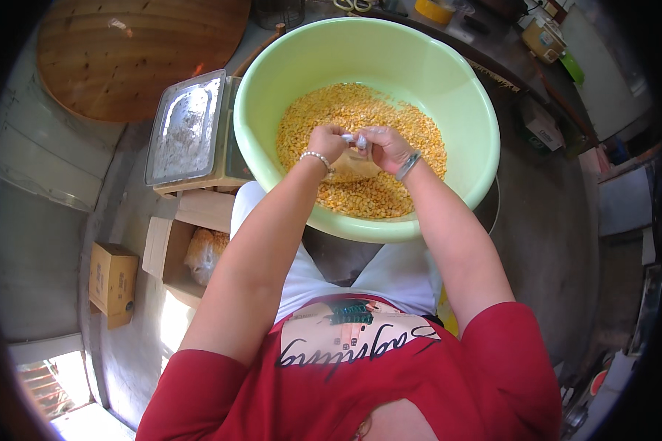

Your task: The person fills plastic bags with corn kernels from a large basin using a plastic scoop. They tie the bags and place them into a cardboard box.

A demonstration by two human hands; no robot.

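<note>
A large light green plastic tub holds a broad layer of yellow-orange kernels or split grains. Over them, my left hand and my right hand meet, fingertips close together. Both grip the gathered top of a clear plastic bag, which hangs just above or rests on the grains; its contents are hard to make out. A beaded bracelet is on my left wrist, a metal-looking bangle on my right.
Left of the tub stands a scale with a metal tray. Below it, an open cardboard box holds a bag of orange grains. A smaller carton stands farther left. Scissors and yellow tape lie beyond the tub.
</note>
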